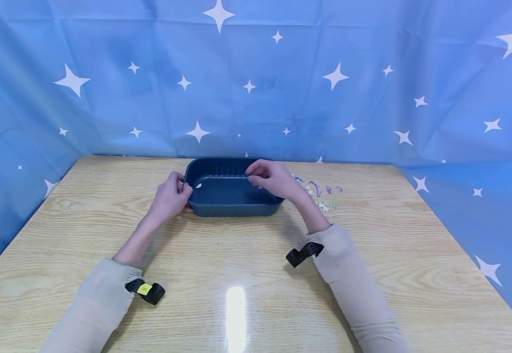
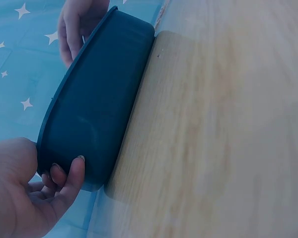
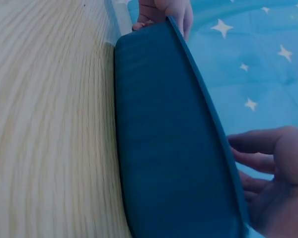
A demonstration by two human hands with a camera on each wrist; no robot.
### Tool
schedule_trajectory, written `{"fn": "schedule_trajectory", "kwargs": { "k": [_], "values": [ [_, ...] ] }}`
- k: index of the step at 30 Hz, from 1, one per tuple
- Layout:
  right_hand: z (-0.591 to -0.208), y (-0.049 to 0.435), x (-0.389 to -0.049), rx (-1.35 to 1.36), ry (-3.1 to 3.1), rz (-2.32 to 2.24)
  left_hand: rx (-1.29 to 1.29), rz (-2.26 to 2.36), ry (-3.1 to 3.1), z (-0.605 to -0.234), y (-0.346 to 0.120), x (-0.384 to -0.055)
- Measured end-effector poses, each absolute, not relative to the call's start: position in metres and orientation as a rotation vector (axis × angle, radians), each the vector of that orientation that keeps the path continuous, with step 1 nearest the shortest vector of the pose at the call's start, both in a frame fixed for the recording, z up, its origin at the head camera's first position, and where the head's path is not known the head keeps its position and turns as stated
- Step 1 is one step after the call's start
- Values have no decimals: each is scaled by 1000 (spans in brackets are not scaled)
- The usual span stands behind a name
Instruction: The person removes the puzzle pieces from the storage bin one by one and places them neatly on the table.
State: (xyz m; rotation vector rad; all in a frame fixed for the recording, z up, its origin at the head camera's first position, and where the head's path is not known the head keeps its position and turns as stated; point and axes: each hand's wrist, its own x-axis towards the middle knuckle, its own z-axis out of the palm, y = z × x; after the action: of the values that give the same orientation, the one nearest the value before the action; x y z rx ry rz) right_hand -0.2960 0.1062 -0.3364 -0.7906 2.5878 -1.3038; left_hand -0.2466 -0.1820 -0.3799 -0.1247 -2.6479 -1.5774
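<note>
A dark blue plastic basin [image 1: 234, 210] stands at the back of the wooden table. My left hand [image 1: 173, 196] grips its left end, with the thumb at the rim and curled fingers against the outer wall, as the left wrist view also shows. Over the basin's right part hovers my right hand [image 1: 273, 179], its fingers loosely bent and thumb apart from the index finger; I see nothing between them. Part of that hand is hidden behind the rim in the right wrist view. One small white piece [image 1: 198, 186] lies inside the basin near its left end.
Right of the basin, several small colourful flat pieces [image 1: 318, 189] lie scattered on the table [image 1: 185, 274]. A blue curtain [image 1: 282, 108] with white stars hangs behind and along both sides. Both sleeves carry black wrist cameras.
</note>
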Motion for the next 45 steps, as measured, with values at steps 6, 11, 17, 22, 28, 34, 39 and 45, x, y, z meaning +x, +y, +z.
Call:
{"fn": "schedule_trajectory", "kwargs": {
  "k": [6,11,17,22,28,34,39,45],
  "values": [
    [-344,90,-302,-786,2547,-1344,-123,-1574,-2648,-379,-181,-246],
    [-348,77,-305,-795,2550,-1332,-122,-1558,-2653,-379,-181,-246],
    [-352,57,-307,-834,2578,-1259,-121,-1570,-2648,-379,-181,-246],
    [-356,38,-307,-883,2588,-1173,-114,-1566,-2648,-379,-181,-246],
    [-358,17,-306,-935,2584,-1010,-118,-1581,-2632,-379,-181,-247],
    [-362,4,-310,-975,2563,-853,-125,-1583,-2640,-379,-183,-246],
    [-363,-4,-311,-993,2506,-717,-135,-1590,-2646,-379,-183,-245],
    [-362,-8,-310,-1008,2481,-700,-136,-1583,-2643,-379,-182,-246]
  ]
}}
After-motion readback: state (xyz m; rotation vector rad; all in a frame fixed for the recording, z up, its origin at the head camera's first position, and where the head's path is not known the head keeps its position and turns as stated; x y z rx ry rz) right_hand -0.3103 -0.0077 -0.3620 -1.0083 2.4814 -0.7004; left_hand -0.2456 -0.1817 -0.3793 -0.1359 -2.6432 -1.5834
